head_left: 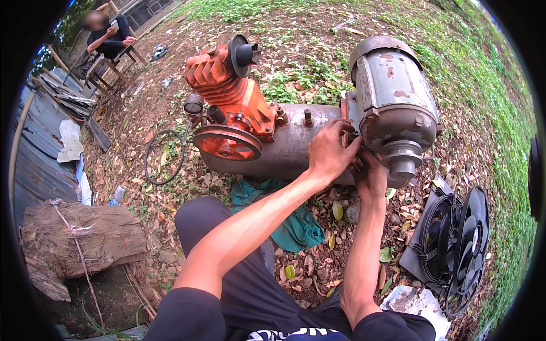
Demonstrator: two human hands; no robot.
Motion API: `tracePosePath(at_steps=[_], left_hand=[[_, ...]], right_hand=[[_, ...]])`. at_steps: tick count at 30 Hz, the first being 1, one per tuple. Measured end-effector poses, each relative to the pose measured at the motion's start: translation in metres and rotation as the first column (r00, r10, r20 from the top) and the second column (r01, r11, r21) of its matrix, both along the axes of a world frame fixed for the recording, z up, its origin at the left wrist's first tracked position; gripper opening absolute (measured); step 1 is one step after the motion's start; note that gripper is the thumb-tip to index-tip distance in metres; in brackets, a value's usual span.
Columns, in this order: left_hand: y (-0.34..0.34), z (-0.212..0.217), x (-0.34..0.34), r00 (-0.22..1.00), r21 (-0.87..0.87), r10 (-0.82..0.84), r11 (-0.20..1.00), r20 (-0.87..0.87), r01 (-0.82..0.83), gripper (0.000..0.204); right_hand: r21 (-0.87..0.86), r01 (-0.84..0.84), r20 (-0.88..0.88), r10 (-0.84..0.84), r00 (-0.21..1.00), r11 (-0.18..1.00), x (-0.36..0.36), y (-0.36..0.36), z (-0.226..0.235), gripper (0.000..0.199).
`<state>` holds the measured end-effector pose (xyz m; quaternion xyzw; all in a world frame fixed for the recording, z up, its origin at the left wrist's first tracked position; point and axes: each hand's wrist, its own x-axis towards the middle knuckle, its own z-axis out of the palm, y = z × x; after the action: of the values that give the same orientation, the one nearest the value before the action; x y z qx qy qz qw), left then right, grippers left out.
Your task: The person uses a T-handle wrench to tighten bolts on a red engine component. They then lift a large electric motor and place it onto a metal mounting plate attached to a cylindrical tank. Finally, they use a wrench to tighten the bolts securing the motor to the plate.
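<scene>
A grey electric motor (395, 85) with peeling paint and a stepped metal pulley (402, 159) sits on the right end of a rusty air tank (293, 148). At the motor's mounting bracket (351, 111), beside its lower left edge, my left hand (331, 149) has its fingers bent and pinched together. My right hand (371, 175) reaches up from below, just left of the pulley, fingers curled and close to the left fingertips. Whatever lies between the fingers is too small or hidden to make out. An orange compressor pump (230, 94) with a flywheel (227, 143) stands on the tank's left part.
A teal cloth (298, 227) lies against the tank's near side. Black radiator fans (469, 238) rest on the right. A log (85, 238), corrugated metal sheets (42, 150) and a black hose (165, 176) are at left. A seated person (108, 37) is far off.
</scene>
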<state>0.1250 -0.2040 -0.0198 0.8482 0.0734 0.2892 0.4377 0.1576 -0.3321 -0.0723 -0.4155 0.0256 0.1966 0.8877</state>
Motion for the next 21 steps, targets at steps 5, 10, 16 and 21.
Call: tracePosePath(at_steps=[5, 10, 16, 21], left_hand=[[0.002, -0.004, 0.001, 0.999, -0.007, -0.008, 1.000, 0.034, 0.008, 0.025], [0.002, -0.005, 0.000, 0.999, -0.003, -0.017, 1.000, 0.043, 0.017, 0.024], [0.005, -0.005, 0.003, 0.999, -0.027, -0.044, 0.999, 0.031, 0.045, 0.024], [0.002, -0.006, 0.002, 0.997, -0.078, -0.066, 0.995, 0.041, 0.069, 0.022]], right_hand=[[0.001, 0.015, -0.027, -0.015, 1.000, 1.000, 0.001, 0.003, 0.002, 0.021], [-0.005, 0.033, -0.038, -0.033, 0.999, 0.999, -0.003, 0.005, 0.008, 0.022], [-0.001, 0.022, -0.024, -0.022, 0.999, 1.000, -0.001, 0.004, 0.007, 0.022], [-0.012, 0.036, -0.032, -0.036, 0.999, 0.999, -0.003, 0.006, 0.010, 0.023]])
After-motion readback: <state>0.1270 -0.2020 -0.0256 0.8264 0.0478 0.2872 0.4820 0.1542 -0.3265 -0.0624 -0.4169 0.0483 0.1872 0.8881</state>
